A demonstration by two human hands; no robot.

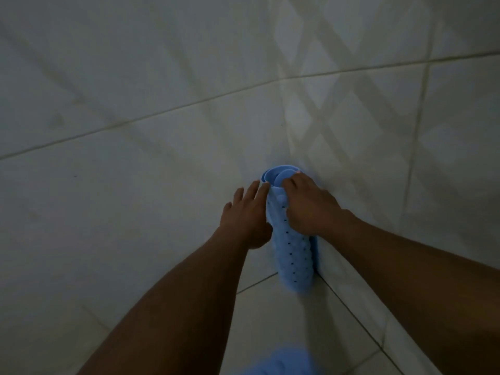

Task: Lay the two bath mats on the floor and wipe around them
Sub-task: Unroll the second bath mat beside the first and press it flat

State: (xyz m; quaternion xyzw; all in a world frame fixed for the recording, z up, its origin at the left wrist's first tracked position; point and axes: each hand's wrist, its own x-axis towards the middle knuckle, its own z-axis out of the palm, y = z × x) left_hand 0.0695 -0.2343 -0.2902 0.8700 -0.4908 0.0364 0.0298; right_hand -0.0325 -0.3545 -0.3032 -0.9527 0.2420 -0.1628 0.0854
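A light blue bath mat, rolled into a tube with small dark holes, stands upright in the corner where two tiled walls meet. My right hand is closed around the roll's upper part, fingers over its top edge. On the roll's left side, my left hand rests with fingers spread, its thumb against the mat. Another blurred light blue shape lies at the bottom edge of the view; I cannot tell what it is.
Pale tiled walls with grout lines fill most of the view, the right one with a diamond pattern. A strip of tiled floor shows below the roll. The light is dim.
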